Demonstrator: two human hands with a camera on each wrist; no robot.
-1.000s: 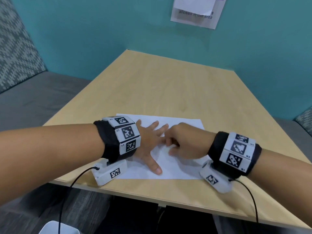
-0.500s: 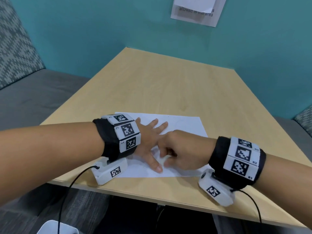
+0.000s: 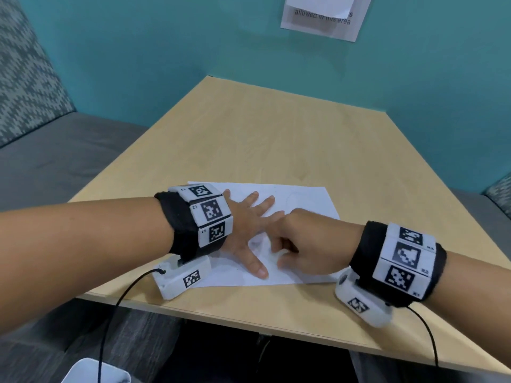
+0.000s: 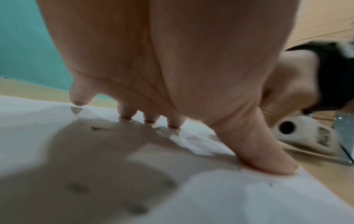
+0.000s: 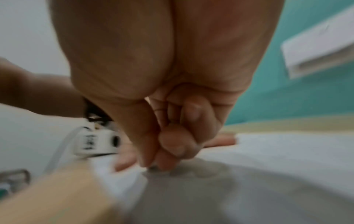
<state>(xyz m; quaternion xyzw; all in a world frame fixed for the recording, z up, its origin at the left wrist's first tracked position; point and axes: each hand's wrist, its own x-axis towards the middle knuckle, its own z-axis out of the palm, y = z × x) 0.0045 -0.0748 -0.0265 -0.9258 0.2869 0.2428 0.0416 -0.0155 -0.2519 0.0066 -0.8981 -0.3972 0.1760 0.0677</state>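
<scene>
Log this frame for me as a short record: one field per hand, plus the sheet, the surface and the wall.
left hand: flat on the paper, fingers spread, fingertips and thumb pressing down
right hand: fingers curled, tips bunched with the thumb and touching the paper beside the left hand; too blurred to tell whether they pinch anything
paper: white sheet lying flat near the table's near edge, with faint marks
table: light wood
notice: paper sign on the teal wall, partly legible

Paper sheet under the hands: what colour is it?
The paper is white with faint grey marks, best seen in the head view.
</scene>
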